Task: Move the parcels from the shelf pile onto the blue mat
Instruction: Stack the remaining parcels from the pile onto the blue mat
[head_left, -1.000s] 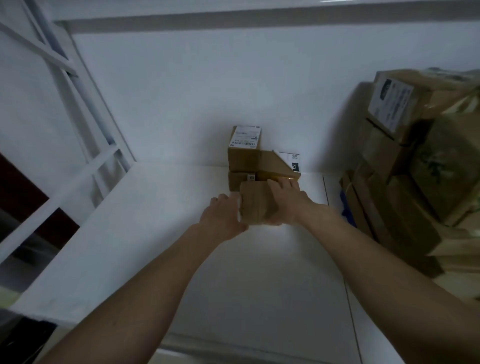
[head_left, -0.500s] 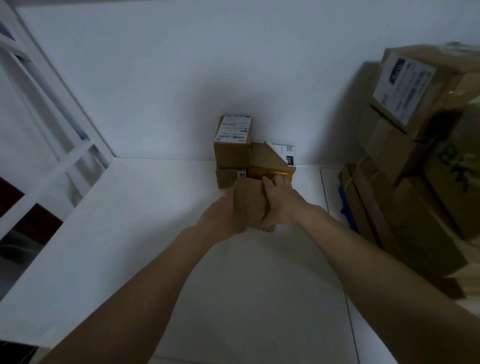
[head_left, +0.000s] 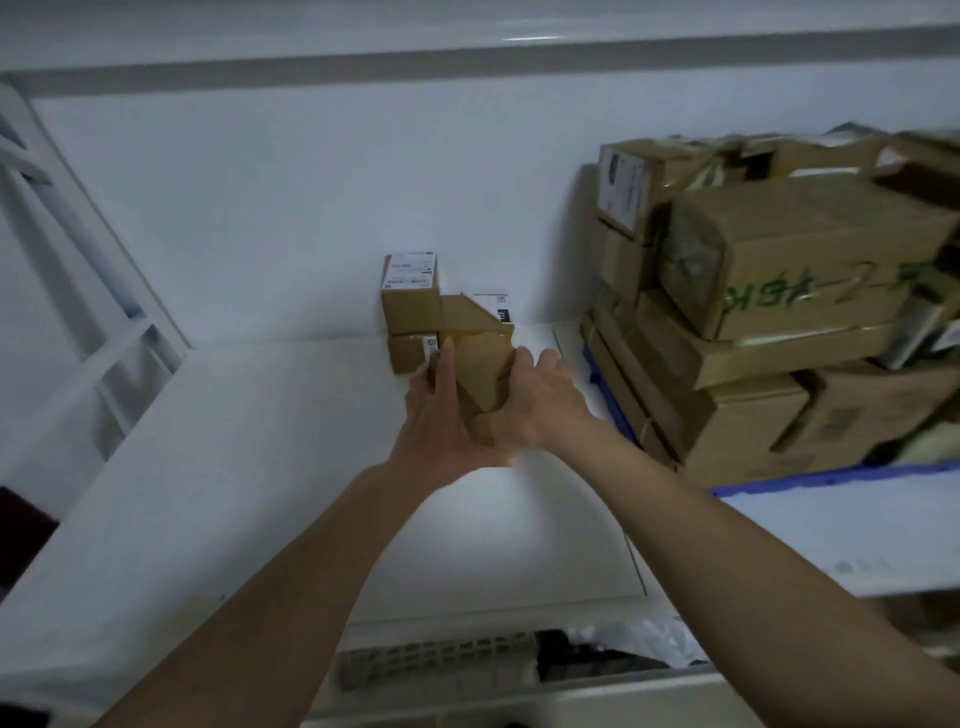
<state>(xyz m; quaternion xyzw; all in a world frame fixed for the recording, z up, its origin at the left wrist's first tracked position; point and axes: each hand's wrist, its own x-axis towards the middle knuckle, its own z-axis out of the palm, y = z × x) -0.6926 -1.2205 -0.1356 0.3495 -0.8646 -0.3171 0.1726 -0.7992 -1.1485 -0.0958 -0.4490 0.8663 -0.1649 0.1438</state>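
Parcel (head_left: 480, 371) lifted since earlier, plain brown cardboard, both hands gripping.

White shelf board (head_left: 218, 467) with a white back wall (head_left: 311, 197) behind it. White metal frame bars (head_left: 78, 270) run diagonally at the left end. Upper shelf edge (head_left: 467, 57) crosses the top of view. Below the front lip: a pale perforated basket (head_left: 436, 660) and, beside it to the right, crumpled white plastic (head_left: 639, 642); contents unclear
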